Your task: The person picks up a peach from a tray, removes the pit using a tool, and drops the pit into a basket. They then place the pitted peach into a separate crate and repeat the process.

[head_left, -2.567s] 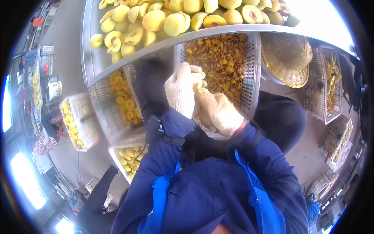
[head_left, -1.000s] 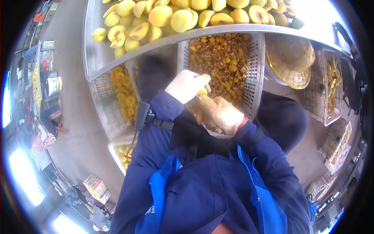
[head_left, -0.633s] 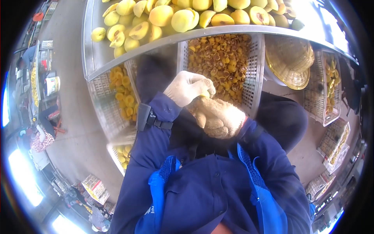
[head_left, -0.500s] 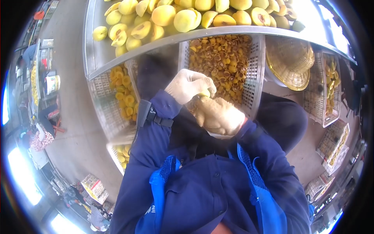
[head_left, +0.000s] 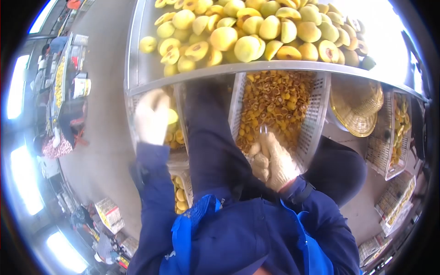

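My left hand [head_left: 153, 118], in a pale glove and smeared by motion, is over the left crate [head_left: 134, 119]. A bright yellow fruit piece [head_left: 172, 116] shows right beside it; whether the fingers touch it is unclear. Yellow fruit halves [head_left: 176, 136] lie in that crate. My right hand [head_left: 274, 162], in a tan, soiled glove, is closed around a small metal tool [head_left: 263, 130] whose two bright prongs stick out past the fingers. It is at the near end of the middle crate [head_left: 321, 98], which holds many brown-orange scraps [head_left: 277, 98].
Halved yellow fruits [head_left: 224, 38] are piled on a metal-edged table [head_left: 220, 71] ahead. A woven hat [head_left: 360, 110] and another fruit crate [head_left: 380, 156] are at the right. A seated person [head_left: 57, 145] is at a table far left; more crates stand lower right.
My left hand has moved left from beside my right hand to the left crate. My right hand is lower and apart, its tool now visible. The view has shifted, showing more of the table.
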Demonstrator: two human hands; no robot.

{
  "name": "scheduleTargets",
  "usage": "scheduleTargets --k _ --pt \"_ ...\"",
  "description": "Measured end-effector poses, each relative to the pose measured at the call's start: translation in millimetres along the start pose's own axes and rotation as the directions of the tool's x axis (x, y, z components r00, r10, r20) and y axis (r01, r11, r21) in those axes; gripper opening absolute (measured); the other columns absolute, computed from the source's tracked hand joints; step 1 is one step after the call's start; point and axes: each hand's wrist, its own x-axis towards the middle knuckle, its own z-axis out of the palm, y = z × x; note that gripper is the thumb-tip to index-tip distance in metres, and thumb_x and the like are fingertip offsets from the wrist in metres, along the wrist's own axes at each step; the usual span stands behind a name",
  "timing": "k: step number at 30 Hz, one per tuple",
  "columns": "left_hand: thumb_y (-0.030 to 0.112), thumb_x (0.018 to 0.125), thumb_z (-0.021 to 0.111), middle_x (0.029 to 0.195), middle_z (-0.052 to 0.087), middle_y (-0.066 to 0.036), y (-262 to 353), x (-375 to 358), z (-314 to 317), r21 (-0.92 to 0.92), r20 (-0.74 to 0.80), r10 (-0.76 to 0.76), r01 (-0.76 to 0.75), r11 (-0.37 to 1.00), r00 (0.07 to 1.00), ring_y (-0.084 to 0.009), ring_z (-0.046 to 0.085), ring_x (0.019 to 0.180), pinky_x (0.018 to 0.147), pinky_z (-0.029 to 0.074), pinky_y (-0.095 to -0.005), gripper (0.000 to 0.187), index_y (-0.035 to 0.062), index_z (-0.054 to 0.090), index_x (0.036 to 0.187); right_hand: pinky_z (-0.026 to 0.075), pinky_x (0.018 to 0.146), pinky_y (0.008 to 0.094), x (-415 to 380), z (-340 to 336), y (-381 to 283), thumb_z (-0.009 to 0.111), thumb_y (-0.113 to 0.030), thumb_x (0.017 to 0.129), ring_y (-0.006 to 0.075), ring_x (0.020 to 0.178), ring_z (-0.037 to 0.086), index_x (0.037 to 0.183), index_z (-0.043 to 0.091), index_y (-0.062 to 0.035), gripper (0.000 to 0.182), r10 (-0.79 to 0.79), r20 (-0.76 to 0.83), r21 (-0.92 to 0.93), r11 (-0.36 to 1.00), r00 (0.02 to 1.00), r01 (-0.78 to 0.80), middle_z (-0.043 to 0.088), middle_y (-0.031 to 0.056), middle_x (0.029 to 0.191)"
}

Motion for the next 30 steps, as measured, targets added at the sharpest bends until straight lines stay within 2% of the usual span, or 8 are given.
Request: scheduleTargets --k 4,7,10,13,17,22,25,30 --pt "0.032 0.102 0.075 0.127 0.078 -0.018 34 62 3 0.002 0.032 0.078 -0.078 0.997 0.996 -0.0253 0.073 0.119 0.106 0.053 -0.0358 0.047 0.0 0.072 0.136 0.033 0.04 0.0276 0 17 -3 0.049 -0.056 0.115 0.0129 0.041 0.039 0.091 0.065 -0.0041 0.059 -0.193 0.049 -0.204 0.959 0.98 0.199 0.045 0.0001 0.056" --pt "0.033 0.096 0.082 0.127 0.076 -0.018 9 127 51 0.112 0.034 -0.057 0.053 0.992 0.998 -0.0244 0.072 0.113 0.102 0.055 -0.0359 0.06 -0.0034 0.067 0.141 0.034 0.041 0.0271 -5 20 -11 0.05 -0.053 0.116 0.0126 0.043 0.042 0.092 0.066 -0.0023 0.059 -0.316 0.082 -0.371 0.871 0.945 0.323 0.048 0.001 0.057" --pt "0.022 0.091 0.087 0.121 0.076 -0.013 -18 147 67 -0.236 0.084 0.062 -0.041 0.971 0.994 -0.0186 0.071 0.109 0.097 0.056 -0.033 0.06 -0.004 0.067 0.141 0.035 0.043 0.0272 -6 17 -17 0.051 -0.052 0.116 0.0122 0.044 0.043 0.094 0.068 -0.0011 0.058 -0.296 0.086 -0.375 0.875 0.951 0.306 0.05 0.0018 0.058" --pt "0.012 0.085 0.09 0.12 0.075 -0.008 -3 134 48 -0.277 0.286 0.137 -0.056 0.959 0.948 -0.014 0.069 0.108 0.095 0.057 -0.0304 0.064 -0.0023 0.065 0.143 0.035 0.043 0.0273 -5 17 -21 0.051 -0.051 0.116 0.0115 0.045 0.044 0.098 0.069 -0.0001 0.057 -0.284 0.047 -0.416 0.866 0.958 0.277 0.052 0.0023 0.059" --pt "0.005 0.086 0.084 0.106 0.075 -0.005 10 106 42 -0.372 0.174 0.187 -0.111 0.921 0.967 -0.0127 0.069 0.095 0.088 0.057 -0.0282 0.045 -0.0004 0.067 0.127 0.035 0.044 0.0278 -5 20 -22 0.052 -0.05 0.116 0.011 0.046 0.044 0.098 0.069 -0.0002 0.056 -0.31 0.122 -0.424 0.843 0.943 0.332 0.054 0.0021 0.06" --pt "-0.002 0.076 0.079 0.113 0.074 -0.006 67 30 21 -0.383 0.294 0.381 -0.257 0.887 0.877 -0.0144 0.069 0.107 0.097 0.057 -0.0321 0.061 0.0008 0.066 0.135 0.039 0.05 0.0277 -25 44 -39 0.059 -0.043 0.115 0.0091 0.052 0.05 0.102 0.072 -0.0039 0.043 -0.358 0.13 -0.495 0.785 0.925 0.373 0.061 0.001 0.066" --pt "-0.001 0.077 0.076 0.111 0.076 -0.008 106 -21 25 -0.387 0.481 0.348 -0.162 0.908 0.805 -0.0161 0.069 0.104 0.097 0.056 -0.0319 0.062 0.0036 0.065 0.138 0.047 0.056 0.0306 -22 51 -36 0.063 -0.038 0.114 0.0085 0.061 0.058 0.106 0.074 -0.0042 0.036 -0.526 0.217 -0.569 0.617 0.822 0.544 0.065 0.0014 0.071" --pt "-0.007 0.084 0.07 0.118 0.075 -0.013 114 -49 49 -0.459 0.508 0.38 -0.129 0.879 0.773 -0.0172 0.069 0.11 0.1 0.055 -0.0328 0.065 -0.0008 0.058 0.148 0.055 0.066 0.0461 -10 31 -36 0.068 -0.032 0.109 0.0349 0.072 0.073 0.105 0.076 -0.0038 0.029 -0.642 0.425 -0.806 0.051 0.638 0.589 0.071 0.0168 0.077"
